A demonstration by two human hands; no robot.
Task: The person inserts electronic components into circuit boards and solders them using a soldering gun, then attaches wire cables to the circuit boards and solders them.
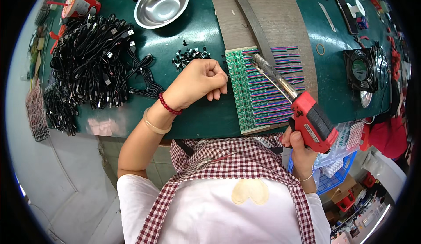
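My right hand (299, 146) grips the red and black handle of a soldering gun (307, 114); its dark barrel (272, 73) reaches up-left over a green circuit board strip (240, 90) with rows of coloured wires (276, 95) lying to its right. My left hand (199, 80) rests on the green mat just left of the board, fingers curled, thumb and fingertips pinched near the board's upper left edge. Whether it holds a small part I cannot tell. A pile of small black components (188, 56) lies just above that hand.
A heap of black cables (90, 59) fills the left of the table. A steel bowl (161, 3) sits at the back, a red cup (79, 5) far left. A brown board (272, 20) lies under the work, a small black fan (361, 69) to the right.
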